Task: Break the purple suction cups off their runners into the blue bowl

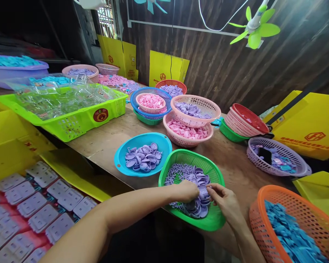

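Note:
A green basket (218, 175) at the table's front edge holds small purple chain-like pieces (178, 173) on its left and shallow round purple plastic pieces (201, 212) on its right. Over its middle is my left hand (188, 190), fingers curled closed; what they hold is hidden. My right hand (223, 199) reaches in from the right rim, with thumb and fingertips pinched together beside the round pieces. Whatever is in that pinch is too small to make out. Just left of the basket, a blue bowl (120, 157) contains more purple pieces (144, 157) with thin loops.
Pink baskets (215, 107) are stacked behind the green one. An orange basket (265, 226) of blue pieces stands close on the right; a lilac basket (298, 170) is beyond it. A lime crate (68, 128) with clear bags stands left. Yellow boxes (168, 67) line the wall.

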Available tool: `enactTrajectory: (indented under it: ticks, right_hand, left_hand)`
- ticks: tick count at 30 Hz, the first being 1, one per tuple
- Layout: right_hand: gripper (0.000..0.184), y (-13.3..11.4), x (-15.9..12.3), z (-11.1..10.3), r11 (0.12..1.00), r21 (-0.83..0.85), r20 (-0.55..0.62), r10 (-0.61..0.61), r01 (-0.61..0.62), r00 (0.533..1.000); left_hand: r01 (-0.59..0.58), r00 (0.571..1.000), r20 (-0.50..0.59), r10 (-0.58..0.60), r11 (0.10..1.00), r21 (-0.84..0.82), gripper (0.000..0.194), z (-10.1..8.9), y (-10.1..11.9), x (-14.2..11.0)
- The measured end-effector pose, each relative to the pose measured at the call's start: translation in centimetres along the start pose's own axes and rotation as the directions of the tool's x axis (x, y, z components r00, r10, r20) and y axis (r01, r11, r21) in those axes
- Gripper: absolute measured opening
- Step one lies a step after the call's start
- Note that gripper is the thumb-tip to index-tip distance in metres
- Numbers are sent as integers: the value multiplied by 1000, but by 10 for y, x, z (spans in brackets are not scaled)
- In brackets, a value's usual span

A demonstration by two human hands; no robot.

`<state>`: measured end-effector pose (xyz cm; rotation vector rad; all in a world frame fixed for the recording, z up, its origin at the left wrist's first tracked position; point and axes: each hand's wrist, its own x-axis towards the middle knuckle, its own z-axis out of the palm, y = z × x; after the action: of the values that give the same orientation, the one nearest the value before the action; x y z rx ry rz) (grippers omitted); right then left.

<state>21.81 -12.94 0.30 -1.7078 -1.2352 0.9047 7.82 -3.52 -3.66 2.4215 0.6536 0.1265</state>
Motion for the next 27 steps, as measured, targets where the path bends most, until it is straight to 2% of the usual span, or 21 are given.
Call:
enactTrajectory:
  ticks: [2, 4, 6, 7, 8, 9, 11, 13, 14, 17, 22, 24, 27]
  right_hand:
    - [29, -2, -1, 5, 997, -49, -46, -64, 62, 997]
    - [28, -2, -2, 10, 997, 4, -62, -78, 78, 995]
    - [31, 0, -2, 17, 988, 154, -37, -5, 10, 999]
    - [31, 2, -2, 20, 969, 242, -9, 40, -36, 999]
    - [31, 3, -2, 24, 943, 323, 24, 76, -80, 997]
    - [30, 3, -1, 27, 915, 386, 51, 101, -113, 994]
    - [30, 1, 1, 35, 882, 450, 77, 118, -140, 990]
    - [34, -6, 3, 41, 890, 440, 71, 101, -122, 992]
    - [36, -11, 3, 44, 903, 419, 60, 80, -98, 995]
    - [40, -27, 2, 49, 928, 373, 47, -9, -10, 999]
    - [38, -42, -3, 51, 922, 386, 17, -33, 23, 999]
    - [35, -44, -6, 52, 938, 346, -21, -31, 36, 999]
    - [32, -45, -11, 54, 972, 220, -89, -62, 80, 994]
  left_hand:
    - [-2, 999, 41, 0, 999, 53, 13, -12, -3, -4]
    - [9, 999, 40, -12, 998, 63, 8, -25, -8, -14]
    - [60, 998, -9, -61, 997, -57, 6, -36, -13, -27]
    - [89, 995, -24, -95, 979, -186, 7, -41, -14, -34]
    - [111, 992, -23, -127, 930, -351, 9, -45, -14, -42]
    - [120, 990, -5, -144, 843, -524, 11, -48, -13, -49]
    - [105, 990, 24, -140, 606, -789, 14, -51, -6, -62]
    - [60, 990, 1, -140, 415, -908, 15, -52, 3, -71]
    - [42, 990, -11, -143, 358, -933, 16, -52, 7, -74]
    - [31, 985, -17, -171, 272, -962, 18, -49, 16, -79]
    - [37, 952, -52, -302, 281, -959, 25, -42, 14, -81]
    - [30, 935, -96, -341, 346, -938, 33, -41, 13, -83]
    - [4, 897, -223, -383, 510, -860, 34, -39, 14, -86]
